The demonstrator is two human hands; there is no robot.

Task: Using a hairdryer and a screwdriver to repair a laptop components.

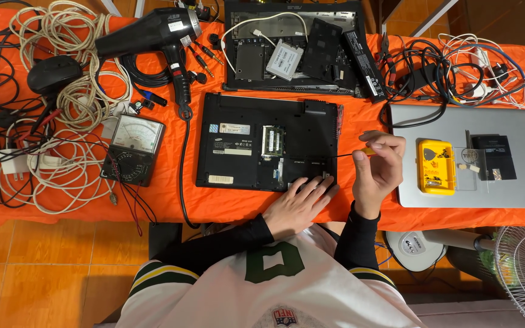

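right hand (377, 170) grips screwdriver (353, 152) | tip indistinct | left hand (299, 203) covers laptop (262, 143) edge

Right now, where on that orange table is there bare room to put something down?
Bare orange cloth shows along the near edge, between the multimeter and the upturned black laptop. A thin strip lies between that laptop and the silver laptop, though the right hand hovers there. The silver lid's right part is free. The left side and back are crowded with cables.
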